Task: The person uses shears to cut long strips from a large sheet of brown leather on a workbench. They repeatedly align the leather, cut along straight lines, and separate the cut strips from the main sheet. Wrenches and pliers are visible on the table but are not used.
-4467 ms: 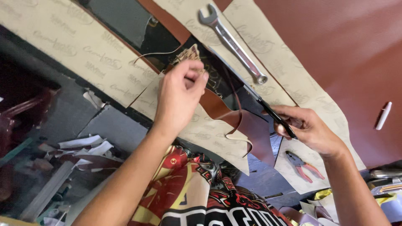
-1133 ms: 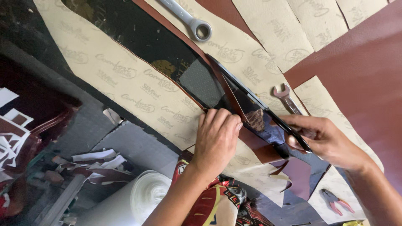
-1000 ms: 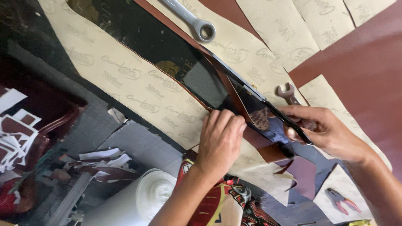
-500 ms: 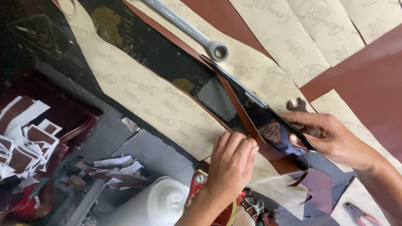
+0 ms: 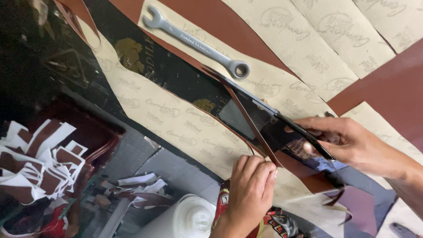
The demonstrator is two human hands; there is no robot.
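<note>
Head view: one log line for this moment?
left hand: pinching brown strip | right hand: gripping scissors, blades along strip | wrench: lying on tan pattern sheet

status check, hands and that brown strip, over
Right hand grips black scissors. Left hand pinches brown strip at the cut. Wrench lies apart on tan sheet.
</note>
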